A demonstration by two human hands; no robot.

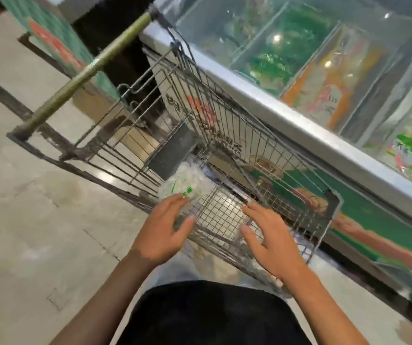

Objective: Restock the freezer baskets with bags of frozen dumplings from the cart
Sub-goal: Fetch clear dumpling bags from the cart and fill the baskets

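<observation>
Pale tiled floor point(25, 220) fills the left side of the view, and a chest freezer point(299, 130) with a glass lid runs diagonally along the right, its metal rim just beside a wire shopping cart point(224, 135). Under the glass, blurred green and orange packs sit in separate compartments. Inside the cart, low against its near end, lies a bag of frozen dumplings point(187, 181): clear plastic, packed with pale whitish lumps, with green print near its lower edge. The left hand point(165, 232) reaches in from below with fingers point(177, 201) straight and spread, their tips at the bag's near edge; whether they actually touch it cannot be told. The right hand point(269, 240) hovers over the cart's mesh floor, fingers spread apart and holding nothing. A green-wrapped handle bar point(87, 70) crosses the cart's far left side. Dark clothing shows at the bottom of the view.
</observation>
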